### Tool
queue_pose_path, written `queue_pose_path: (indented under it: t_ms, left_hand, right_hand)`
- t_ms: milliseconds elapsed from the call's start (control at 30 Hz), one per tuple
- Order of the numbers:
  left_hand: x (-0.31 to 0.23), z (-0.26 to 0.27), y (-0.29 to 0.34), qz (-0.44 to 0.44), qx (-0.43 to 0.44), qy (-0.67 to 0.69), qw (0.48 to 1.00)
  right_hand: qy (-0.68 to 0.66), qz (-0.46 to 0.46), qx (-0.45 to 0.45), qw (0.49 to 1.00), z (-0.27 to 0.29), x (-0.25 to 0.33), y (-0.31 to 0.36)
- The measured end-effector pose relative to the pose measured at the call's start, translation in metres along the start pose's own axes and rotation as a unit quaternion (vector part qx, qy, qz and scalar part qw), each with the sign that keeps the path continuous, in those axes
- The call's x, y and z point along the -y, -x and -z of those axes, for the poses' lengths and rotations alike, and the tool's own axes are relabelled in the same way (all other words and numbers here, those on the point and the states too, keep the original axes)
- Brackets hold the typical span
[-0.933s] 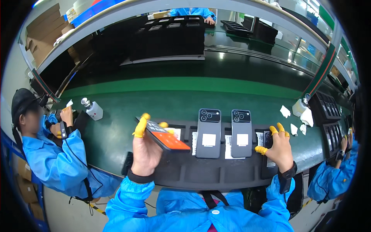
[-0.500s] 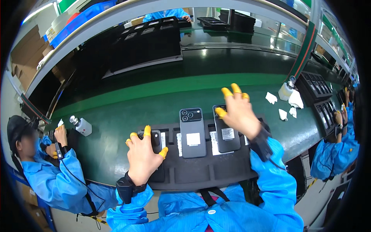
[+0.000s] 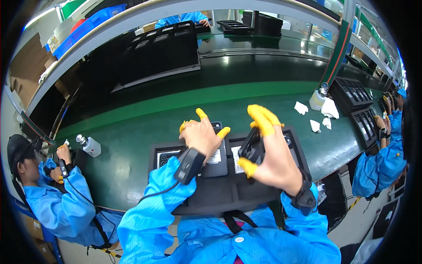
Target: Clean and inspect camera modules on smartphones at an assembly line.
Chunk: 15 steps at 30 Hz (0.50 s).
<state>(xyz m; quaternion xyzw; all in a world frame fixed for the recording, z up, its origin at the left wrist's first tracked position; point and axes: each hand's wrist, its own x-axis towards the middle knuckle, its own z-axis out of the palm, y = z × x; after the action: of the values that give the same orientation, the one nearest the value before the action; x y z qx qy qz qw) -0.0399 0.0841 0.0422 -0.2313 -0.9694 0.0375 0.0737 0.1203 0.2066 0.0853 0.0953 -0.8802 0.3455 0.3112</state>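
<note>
A black foam tray [image 3: 220, 193] lies before me with dark smartphones in its slots. Yellow finger cots cover fingertips on both hands. My left hand [image 3: 200, 138] is over the upper part of the middle phone [image 3: 215, 169], fingers spread apart; a white label on that phone's back shows in part below the hand. My right hand [image 3: 279, 167] grips another dark phone [image 3: 251, 147] between thumb and fingers, tipped up above the tray. A third phone [image 3: 166, 157] shows its camera block at the tray's left, partly behind my left sleeve.
White pump bottles stand to the left [image 3: 90, 146] and right [image 3: 317, 100]. Crumpled white wipes [image 3: 329, 108] lie near the right one. Stacked black trays [image 3: 351, 94] are at the far right. Co-workers sit on both sides; a dark tray stack [image 3: 162, 53] stands at the back.
My left hand has moved right, from the left phone to the middle one. My right hand has closed on the right-hand phone and tipped it up. The view has shifted slightly.
</note>
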Motion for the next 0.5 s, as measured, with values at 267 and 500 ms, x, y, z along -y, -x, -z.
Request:
queue_pose_path:
  t_ms: [267, 500]
  left_hand:
    - [0.021, 0.032, 0.033, -0.182, -0.114, 0.229, 0.949]
    - [0.056, 0.044, 0.101, -0.394, -0.115, 0.416, 0.811]
  right_hand:
    - [-0.324, 0.021, 0.031, 0.945, 0.016, -0.023, 0.055]
    - [-0.387, 0.056, 0.010, 0.920, 0.014, -0.030, 0.052]
